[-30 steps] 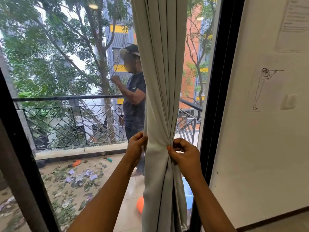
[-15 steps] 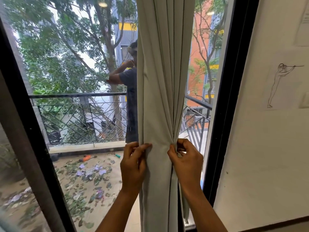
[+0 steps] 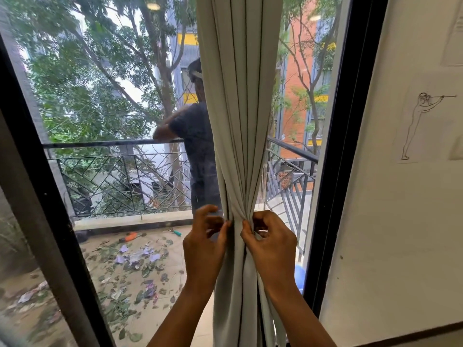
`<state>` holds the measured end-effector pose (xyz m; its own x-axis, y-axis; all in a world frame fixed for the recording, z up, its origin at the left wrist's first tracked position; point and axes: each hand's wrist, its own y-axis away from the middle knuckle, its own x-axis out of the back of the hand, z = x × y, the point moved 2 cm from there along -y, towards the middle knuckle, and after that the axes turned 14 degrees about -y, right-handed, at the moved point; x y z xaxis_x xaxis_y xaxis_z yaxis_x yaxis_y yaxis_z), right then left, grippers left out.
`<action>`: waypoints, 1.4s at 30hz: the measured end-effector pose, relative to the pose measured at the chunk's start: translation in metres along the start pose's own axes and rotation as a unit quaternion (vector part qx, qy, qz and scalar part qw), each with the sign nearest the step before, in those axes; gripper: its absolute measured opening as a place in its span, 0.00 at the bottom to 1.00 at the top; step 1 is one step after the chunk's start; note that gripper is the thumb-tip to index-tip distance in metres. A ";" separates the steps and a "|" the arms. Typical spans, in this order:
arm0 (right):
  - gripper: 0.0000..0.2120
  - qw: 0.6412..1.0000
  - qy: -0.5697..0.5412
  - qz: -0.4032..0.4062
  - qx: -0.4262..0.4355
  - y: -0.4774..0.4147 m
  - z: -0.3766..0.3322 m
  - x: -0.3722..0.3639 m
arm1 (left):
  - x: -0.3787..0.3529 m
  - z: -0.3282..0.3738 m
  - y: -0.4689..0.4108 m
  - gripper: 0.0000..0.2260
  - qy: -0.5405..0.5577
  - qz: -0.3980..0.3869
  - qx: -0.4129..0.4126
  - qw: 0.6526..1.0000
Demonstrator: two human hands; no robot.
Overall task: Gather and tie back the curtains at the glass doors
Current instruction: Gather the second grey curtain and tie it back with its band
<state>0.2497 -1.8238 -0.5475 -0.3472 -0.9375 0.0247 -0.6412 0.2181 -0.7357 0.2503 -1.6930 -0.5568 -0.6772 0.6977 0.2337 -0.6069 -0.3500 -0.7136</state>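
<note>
Head view showed one pale grey-green curtain [image 3: 240, 121] hanging in long vertical folds in front of the glass door [image 3: 112, 171], gathered tight into a narrow waist at the level of the hands and spreading again below. And there it was, pinched from both sides! The left hand [image 3: 204, 249] sat against the bundle's left edge, thumb and forefinger pressed on the cloth, the other fingers curled loose and lifted off it. The right hand [image 3: 271, 246] was clenched on the folds at the right edge, thumb laid along the fabric. Two hands, two bare forearms, one curtain.

Beyond the glass stood one person [image 3: 198, 151] in a dark shirt at the balcony railing [image 3: 112, 144], with leaves [image 3: 140, 266] scattered over the floor. To the right ran the black door frame [image 3: 335, 171] and a white wall [image 3: 400, 221] bearing one line drawing [image 3: 421, 126] of a figure.

Compared with half a second earlier, the waist was drawn narrower, the hands sat closer together, and the left fingers had lifted away from the cloth.
</note>
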 end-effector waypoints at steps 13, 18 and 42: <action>0.13 0.995 0.028 -0.073 -0.063 -0.021 -0.012 -0.001 | 0.003 0.005 0.002 0.07 0.136 -0.073 0.112 0.982; 0.17 0.989 0.078 -0.101 -0.073 -0.038 -0.007 -0.006 | 0.008 0.001 -0.005 0.08 0.132 -0.105 0.107 0.980; 0.12 0.976 -0.065 -0.174 -0.110 -0.034 0.010 0.004 | -0.006 -0.004 0.005 0.10 0.170 -0.068 0.168 0.969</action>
<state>0.2767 -1.8380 -0.5295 -0.0017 -0.9886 0.1507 -0.8412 -0.0801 -0.5347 0.2536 -1.6962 -0.5646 -0.4398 0.8973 0.0385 -0.8205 -0.3840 -0.4235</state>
